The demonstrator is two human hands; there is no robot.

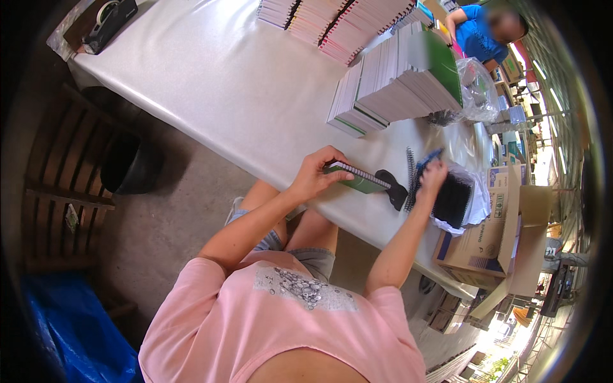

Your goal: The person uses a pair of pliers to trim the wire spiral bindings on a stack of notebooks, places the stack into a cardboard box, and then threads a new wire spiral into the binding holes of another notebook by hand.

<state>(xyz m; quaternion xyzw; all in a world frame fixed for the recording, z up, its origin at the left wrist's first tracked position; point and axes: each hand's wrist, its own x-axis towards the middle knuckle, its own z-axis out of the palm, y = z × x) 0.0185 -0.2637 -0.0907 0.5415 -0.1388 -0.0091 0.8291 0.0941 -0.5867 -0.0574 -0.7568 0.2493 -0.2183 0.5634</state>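
Observation:
My left hand is closed around a thin green book, tilted over the table edge, with a row of holes or binding loops along its upper side. A flat black piece with rounded ends lies at the book's far end. My right hand is over a bundle of black binding combs wrapped in white paper; its fingers are blurred, and whether they grip anything is unclear. Just beyond them shows a small blue thing. A loose black comb strip stands between both hands.
A tall stack of unbound green-covered books stands ahead, with bound book stacks farther back. An open cardboard box is at the right. A tape dispenser sits far left. Another person in blue works beyond.

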